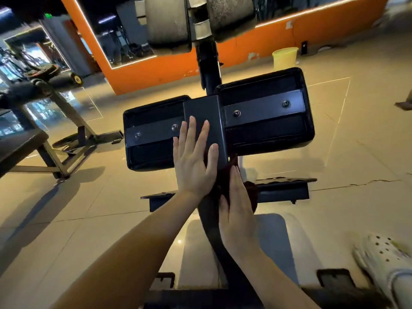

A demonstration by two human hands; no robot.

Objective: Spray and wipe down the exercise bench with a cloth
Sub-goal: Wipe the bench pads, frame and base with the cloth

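Dark cloth: our right hand [238, 204] presses a dark maroon cloth [231, 175] flat-fingered against the black steel post [211, 219], just below the centre plate.
Left hand: our left hand [194, 159] lies spread, fingers straight, on the flat dark metal centre plate [205, 112]; we judge it steadies the frame against the wiping push.
Bench: the black exercise bench shows the undersides of two black padded cushions [265, 112], one either side of the plate.
Axis: the post runs long from us up toward the plate; the cloth bunches along it.
Spray bottle: none visible.
Beyond: pale yellow plastic bucket [285, 58] stands past the plate.
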